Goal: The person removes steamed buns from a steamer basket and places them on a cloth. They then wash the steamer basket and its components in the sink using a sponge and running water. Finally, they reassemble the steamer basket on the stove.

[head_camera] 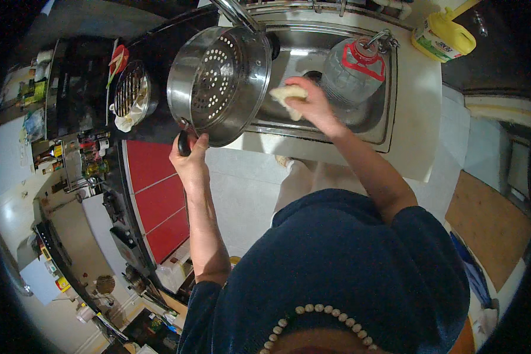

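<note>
A stainless-steel steamer pot [179, 90] with a perforated bottom is tilted on its side at the left end of the sink [287, 59]. My left hand [189, 157] grips its near black handle [184, 144]; a second dark handle shows at the far side. Pinched in my right hand [313, 106] is a crumpled pale-yellow cloth [287, 94], held above the basin and apart from the steamer. Just right of that hand, a large clear jar [349, 79] with a red carrying handle [365, 62] leans in the basin. Part of the drain [313, 76] is visible behind my fingers.
A chrome faucet [236, 15] reaches over the steamer's far rim. At the back right stands a yellow detergent bottle [444, 37]. On the dark counter to the left are a slatted metal container [130, 95] and a red object [118, 59]. Red cabinet fronts [157, 190] lie below.
</note>
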The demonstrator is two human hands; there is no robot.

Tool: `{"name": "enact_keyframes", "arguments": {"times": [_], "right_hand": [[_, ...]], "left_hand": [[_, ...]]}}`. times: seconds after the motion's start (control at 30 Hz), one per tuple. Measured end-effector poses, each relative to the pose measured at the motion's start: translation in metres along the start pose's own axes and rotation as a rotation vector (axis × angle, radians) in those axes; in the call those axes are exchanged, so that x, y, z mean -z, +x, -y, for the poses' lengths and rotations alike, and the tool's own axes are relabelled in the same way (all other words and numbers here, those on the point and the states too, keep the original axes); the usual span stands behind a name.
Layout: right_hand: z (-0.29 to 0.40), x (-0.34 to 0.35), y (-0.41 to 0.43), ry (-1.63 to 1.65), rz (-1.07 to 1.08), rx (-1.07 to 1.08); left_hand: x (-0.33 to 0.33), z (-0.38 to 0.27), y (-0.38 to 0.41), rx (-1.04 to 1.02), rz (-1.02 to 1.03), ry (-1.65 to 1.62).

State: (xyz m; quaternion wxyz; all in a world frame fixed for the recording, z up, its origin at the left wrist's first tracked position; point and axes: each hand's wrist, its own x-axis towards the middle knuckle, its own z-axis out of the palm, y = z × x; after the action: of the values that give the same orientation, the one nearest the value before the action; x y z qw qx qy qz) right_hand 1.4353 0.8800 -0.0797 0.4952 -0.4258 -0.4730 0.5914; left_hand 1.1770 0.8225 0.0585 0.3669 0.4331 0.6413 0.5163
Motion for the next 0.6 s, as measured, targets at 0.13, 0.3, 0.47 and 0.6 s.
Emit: {"name": "enact_keyframes", "arguments": {"times": [0.13,0.3,0.47,0.6], "right_hand": [[0.019,-0.074,0.005,-0.047,0.124,0.117],[0.005,-0.147,0.006,-0.158,0.294,0.334],[-0.1,-0.101,0.064,-0.651,0.201,0.238],[-0.06,-0.053,0.047,-1.002,0.035,0.431]], "left_hand": [[-0.01,-0.002,-0.008,-0.044,-0.027,0.11],[-0.02,-0.001,-0.015,-0.039,-0.1,0.023],[-0.021,0.005,-0.008,-0.012,-0.06,0.079],[-0.01,0.006,-0.026,-0.192,0.016,0.453]]}}
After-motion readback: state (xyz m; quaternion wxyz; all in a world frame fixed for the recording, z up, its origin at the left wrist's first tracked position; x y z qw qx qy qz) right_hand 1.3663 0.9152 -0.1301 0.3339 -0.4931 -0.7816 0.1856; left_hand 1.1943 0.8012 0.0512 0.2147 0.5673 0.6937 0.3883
